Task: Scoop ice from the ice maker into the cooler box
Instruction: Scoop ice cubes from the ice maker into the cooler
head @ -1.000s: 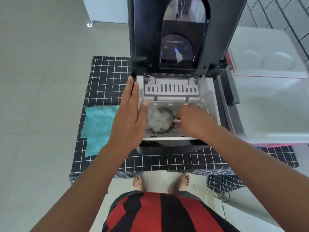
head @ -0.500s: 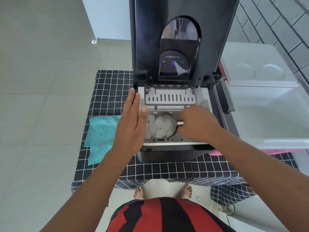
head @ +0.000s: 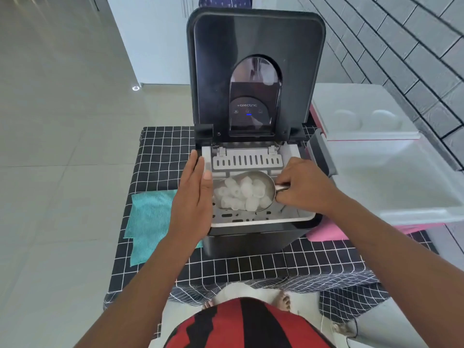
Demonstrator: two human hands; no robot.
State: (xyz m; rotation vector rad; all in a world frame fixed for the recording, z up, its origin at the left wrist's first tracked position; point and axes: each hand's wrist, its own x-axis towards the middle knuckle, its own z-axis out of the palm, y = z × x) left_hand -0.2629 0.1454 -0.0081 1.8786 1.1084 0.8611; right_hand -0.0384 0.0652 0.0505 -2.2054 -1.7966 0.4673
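Inside the ice maker (head: 256, 172), right hand (head: 303, 187) grips a loaded scoop (head: 244, 194); left hand (head: 192, 197) flat, bracing. Next, probably: carry it level to the cooler (head: 391, 182).

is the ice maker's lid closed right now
No, the ice maker's lid stands raised upright behind the open bin, where the right hand holds a metal scoop full of ice.

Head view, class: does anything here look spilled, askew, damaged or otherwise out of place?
Nothing stands out. The ice sits inside the metal scoop, none spilled on the checked cloth. The ice maker stands square, lid up. The cooler box lies open beside it, and the teal towel lies flat.
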